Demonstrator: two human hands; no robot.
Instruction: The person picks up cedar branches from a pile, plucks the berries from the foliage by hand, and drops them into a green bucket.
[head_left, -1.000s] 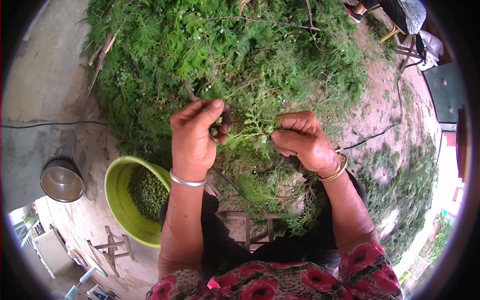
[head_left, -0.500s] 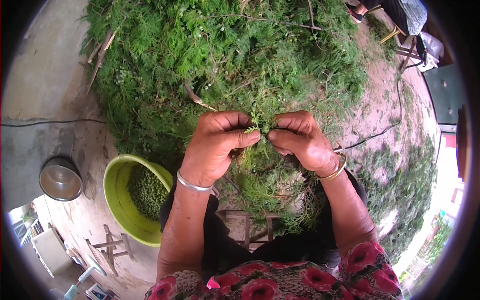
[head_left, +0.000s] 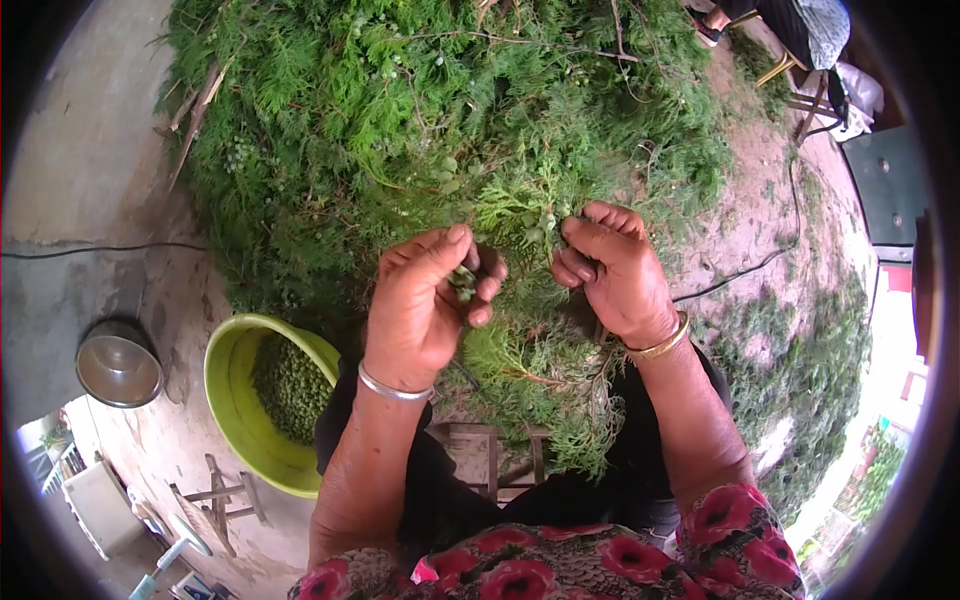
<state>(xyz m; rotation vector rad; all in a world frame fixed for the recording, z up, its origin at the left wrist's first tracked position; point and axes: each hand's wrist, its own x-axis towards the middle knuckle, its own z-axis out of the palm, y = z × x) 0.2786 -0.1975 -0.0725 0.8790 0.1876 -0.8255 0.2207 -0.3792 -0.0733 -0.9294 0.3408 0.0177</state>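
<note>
My left hand (head_left: 420, 295) has its fingers curled around a few small green cones (head_left: 463, 282), visible between thumb and fingers. In my right hand (head_left: 622, 268), thumb and forefinger pinch a leafy evergreen sprig (head_left: 522, 212) that bears pale green cones and points left and up. The two hands are apart, above the heap of cut evergreen branches (head_left: 330, 130). A yellow-green tub (head_left: 228, 420) stands left of my left forearm, with many green cones (head_left: 290, 388) inside.
A metal bowl (head_left: 120, 362) sits at the far left, near a small wooden stool (head_left: 215, 495). A dark cable (head_left: 735, 282) runs along the floor on the right. More cut greenery (head_left: 790, 390) lies there. Another person's foot (head_left: 708, 28) shows at upper right.
My hands were together at the sprig and have moved apart. My left hand has drawn back left and now shows cones in its fingers; my right hand still pinches a sprig.
</note>
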